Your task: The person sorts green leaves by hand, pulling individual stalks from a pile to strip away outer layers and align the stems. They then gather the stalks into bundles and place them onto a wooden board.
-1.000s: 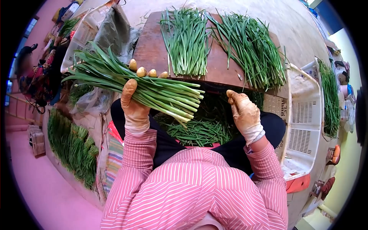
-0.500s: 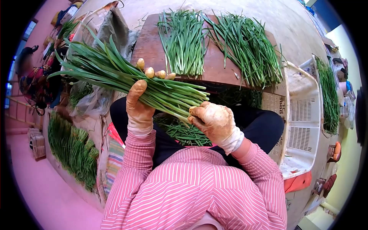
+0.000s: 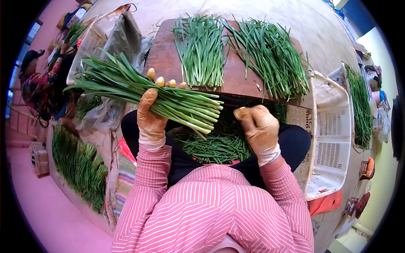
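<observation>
- One bunch of green chives (image 3: 168, 99) lies gripped in the left hand (image 3: 149, 118); its long axis runs slantwise, pale cut ends pointing toward the right hand (image 3: 259, 128), leaf tips fanning away beyond the left hand
- The right hand is curled into a fist, apart from the cut ends; whether it holds anything cannot be told
- Two spread piles of chives (image 3: 202, 48) lie on the table (image 3: 164, 55) beyond both hands; one white crate (image 3: 333, 126) stands beside the right hand

tabletop (image 3: 168, 59) ahead: two chive piles (image 3: 201, 46) side by side | crate (image 3: 333, 126) right of lap | trimmings (image 3: 219, 145) in lap | chive row (image 3: 78, 164) on floor left
</observation>
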The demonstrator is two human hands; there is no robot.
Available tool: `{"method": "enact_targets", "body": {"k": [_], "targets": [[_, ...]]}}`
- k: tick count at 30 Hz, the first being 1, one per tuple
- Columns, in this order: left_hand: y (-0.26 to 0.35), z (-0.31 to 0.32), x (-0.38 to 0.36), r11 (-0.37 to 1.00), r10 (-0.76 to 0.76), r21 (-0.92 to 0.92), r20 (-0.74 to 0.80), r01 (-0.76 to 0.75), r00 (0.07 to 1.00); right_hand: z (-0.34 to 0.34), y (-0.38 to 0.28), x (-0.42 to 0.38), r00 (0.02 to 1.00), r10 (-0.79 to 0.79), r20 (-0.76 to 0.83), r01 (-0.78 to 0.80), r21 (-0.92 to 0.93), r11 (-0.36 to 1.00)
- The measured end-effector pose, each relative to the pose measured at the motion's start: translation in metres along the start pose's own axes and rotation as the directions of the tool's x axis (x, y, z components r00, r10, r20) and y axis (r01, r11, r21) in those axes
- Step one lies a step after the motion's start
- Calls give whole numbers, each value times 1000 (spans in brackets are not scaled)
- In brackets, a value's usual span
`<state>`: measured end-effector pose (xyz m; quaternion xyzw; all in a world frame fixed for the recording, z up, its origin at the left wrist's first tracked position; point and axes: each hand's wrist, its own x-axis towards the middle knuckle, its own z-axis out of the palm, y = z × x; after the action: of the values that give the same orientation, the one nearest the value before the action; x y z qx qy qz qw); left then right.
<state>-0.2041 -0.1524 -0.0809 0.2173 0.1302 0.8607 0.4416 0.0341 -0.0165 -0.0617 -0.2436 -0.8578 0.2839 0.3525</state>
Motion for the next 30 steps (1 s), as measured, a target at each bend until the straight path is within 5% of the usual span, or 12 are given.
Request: {"method": "enact_targets", "body": {"k": [2,6,10,13,16,18,19,20,22,26,28,30], "targets": [[-8,6,4,1000,-20,12,-17,20,1000,2,-30,14,979,-160,124,176,-123,977],[-28,40,18,976,-98,163,-266,145,959,48,-38,6,973,-5,233,76,-297,952],[-49,58,41,895,-155,350,-337,277,928,83,7,1,999,35,3,-35,-38,999],[-71,60,63,820,-175,458,-369,343,913,89,15,-2,916,383,118,-397,140,907],[-87,45,87,614,-372,598,-357,516,857,95,45,-13,890,401,215,-452,519,726],[-91,44,94,255,-494,923,-130,287,860,74,48,-12,601,432,673,-769,634,82],[-95,47,88,130,-398,958,-186,256,898,66,50,-13,576,396,715,-775,632,-15],[-98,46,85,131,-407,957,-186,259,894,65,61,-16,573,404,713,-774,633,-20],[-101,41,83,140,-487,724,-544,676,684,70,87,-26,510,317,800,-714,599,-363],[-107,4,38,281,-511,599,-569,750,645,60,82,-28,514,267,815,-751,578,-320],[-114,-12,27,332,-694,352,-537,875,479,53,73,-26,503,281,817,-765,573,-294],[-119,-39,19,375,-910,31,-176,926,375,51,72,-27,471,213,856,-795,517,-317]]}}
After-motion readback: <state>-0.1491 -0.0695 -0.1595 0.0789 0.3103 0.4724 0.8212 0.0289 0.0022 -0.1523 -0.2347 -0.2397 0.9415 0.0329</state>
